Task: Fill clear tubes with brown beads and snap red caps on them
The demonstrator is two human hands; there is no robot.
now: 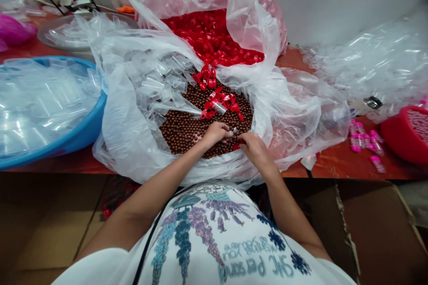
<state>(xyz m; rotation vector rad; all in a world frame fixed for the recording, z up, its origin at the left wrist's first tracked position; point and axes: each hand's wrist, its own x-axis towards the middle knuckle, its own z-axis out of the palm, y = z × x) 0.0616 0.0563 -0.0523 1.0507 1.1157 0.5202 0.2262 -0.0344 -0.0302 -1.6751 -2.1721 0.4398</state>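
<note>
My left hand (pixel 216 135) is closed around a small clear plastic tube (pixel 234 132), low over a bed of round brown beads (pixel 187 131). Just to its right, the fingers of my right hand (pixel 254 146) pinch a red cap (pixel 237 145), partly hidden by the fingertips. Beads fill an open white plastic bag (pixel 117 111). On the beads beyond my hands lie loose red caps (pixel 219 96) and a clear tube (pixel 220 107). More clear tubes (pixel 167 75) are heaped at the bag's left side.
Behind stands a bag of red caps (pixel 214 31). A blue basin (pixel 100 111) of clear plastic pieces is at left. At right are pink-capped tubes (pixel 359 136), a red bowl (pixel 397 136) of pink beads and a clear plastic heap (pixel 374 58). Cardboard boxes (pixel 377 227) sit below the table.
</note>
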